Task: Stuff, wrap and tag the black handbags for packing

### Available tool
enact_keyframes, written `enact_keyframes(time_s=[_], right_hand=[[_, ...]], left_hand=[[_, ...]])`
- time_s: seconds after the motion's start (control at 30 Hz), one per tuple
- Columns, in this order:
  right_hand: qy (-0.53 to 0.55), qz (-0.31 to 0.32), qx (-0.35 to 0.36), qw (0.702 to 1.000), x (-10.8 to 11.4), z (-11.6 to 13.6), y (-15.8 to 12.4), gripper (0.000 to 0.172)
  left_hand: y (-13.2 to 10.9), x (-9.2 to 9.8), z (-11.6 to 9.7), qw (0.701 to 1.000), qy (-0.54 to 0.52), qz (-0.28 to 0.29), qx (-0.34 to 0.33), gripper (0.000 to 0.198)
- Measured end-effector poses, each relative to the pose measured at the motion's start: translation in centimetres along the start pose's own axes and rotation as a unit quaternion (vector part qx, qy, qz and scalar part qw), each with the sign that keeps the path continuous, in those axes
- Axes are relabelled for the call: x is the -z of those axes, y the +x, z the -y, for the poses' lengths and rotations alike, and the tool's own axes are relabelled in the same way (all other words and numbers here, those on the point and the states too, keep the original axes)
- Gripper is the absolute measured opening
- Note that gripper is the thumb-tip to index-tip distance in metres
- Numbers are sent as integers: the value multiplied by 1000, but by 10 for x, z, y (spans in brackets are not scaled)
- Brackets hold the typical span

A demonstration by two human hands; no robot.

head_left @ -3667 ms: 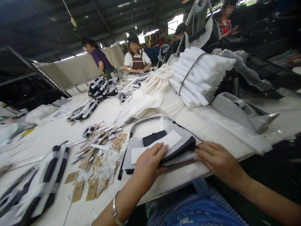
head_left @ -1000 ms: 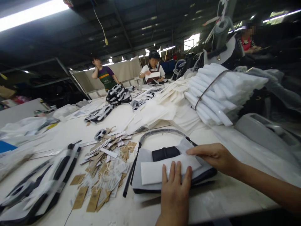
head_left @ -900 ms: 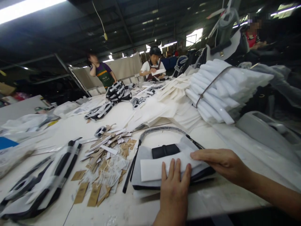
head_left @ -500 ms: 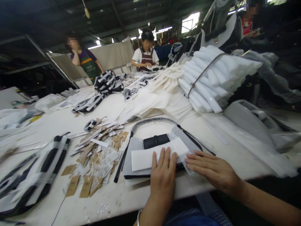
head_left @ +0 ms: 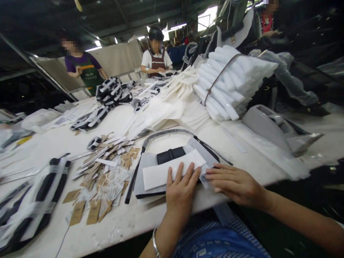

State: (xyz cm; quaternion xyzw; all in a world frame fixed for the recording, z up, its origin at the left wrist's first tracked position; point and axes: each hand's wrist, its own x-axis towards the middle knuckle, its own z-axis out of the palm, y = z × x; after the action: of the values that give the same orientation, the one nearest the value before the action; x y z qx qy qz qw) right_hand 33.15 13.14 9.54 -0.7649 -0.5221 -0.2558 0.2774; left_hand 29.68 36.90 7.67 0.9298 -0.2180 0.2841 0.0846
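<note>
A handbag (head_left: pixel 139 170) lies flat at the table's front edge, its body covered with pale grey tissue and its curved handle (head_left: pixel 163 133) wrapped in clear film. Across it rests a white foam strip (head_left: pixel 156 175), just below the black strap tab (head_left: pixel 171 154). My left hand (head_left: pixel 181 190) lies on the strip with fingers spread, pressing it flat. At the bag's right end, my right hand (head_left: pixel 233 182) has its fingers stretched out over a thin translucent sheet (head_left: pixel 204 175); whether it pinches the sheet's edge is hidden.
Paper hang tags (head_left: pixel 94 211) lie in a loose heap left of the bag. Wrapped black straps (head_left: pixel 51 186) fill the left front. Behind the bag are white sheets (head_left: pixel 172 107) and a tied foam bundle (head_left: pixel 223 82). Two co-workers stand across the table; another person is at upper right.
The camera view has shifted, so the scene sits further left. Both hands stay on the bag, the left fingers slightly more spread. The co-worker at left has lowered a hand from the face.
</note>
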Motion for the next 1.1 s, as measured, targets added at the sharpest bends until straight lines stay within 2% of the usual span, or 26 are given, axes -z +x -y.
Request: enact_keyframes(time_s=[0.07,0.2,0.33,0.4,0.47,0.57,0.67,0.8,1.0,1.1], right_hand=[[13,-14,-16,1000,8,4,-5,22],[-8,-37,-66,997,16,10,-11,34],[-27,-60,-140,988,9,7,8,32],[-21,-52,-153,987,4,3,22,26],[-7,-35,-157,987,1,1,32,28],[44,-19,-180,982,0,3,37,40],[74,-32,-209,975,-2,4,34,33],[29,-69,-193,978,-13,0,26,15],[34,-86,-140,986,-23,-8,16,15],[23,-95,-109,989,-24,-9,14,15]], left_hand=[[0,1,0,1000,1,5,4,44],[1,3,-1,1000,9,23,2,45],[2,5,0,999,11,35,-5,46],[2,6,0,1000,9,27,-10,46],[2,6,0,1000,7,17,-14,45],[2,5,0,1000,5,13,-12,44],[2,4,0,1000,3,15,-8,46],[3,5,0,1000,-5,27,2,49],[11,19,-6,994,-74,71,38,51],[15,19,-12,994,-82,43,58,42]])
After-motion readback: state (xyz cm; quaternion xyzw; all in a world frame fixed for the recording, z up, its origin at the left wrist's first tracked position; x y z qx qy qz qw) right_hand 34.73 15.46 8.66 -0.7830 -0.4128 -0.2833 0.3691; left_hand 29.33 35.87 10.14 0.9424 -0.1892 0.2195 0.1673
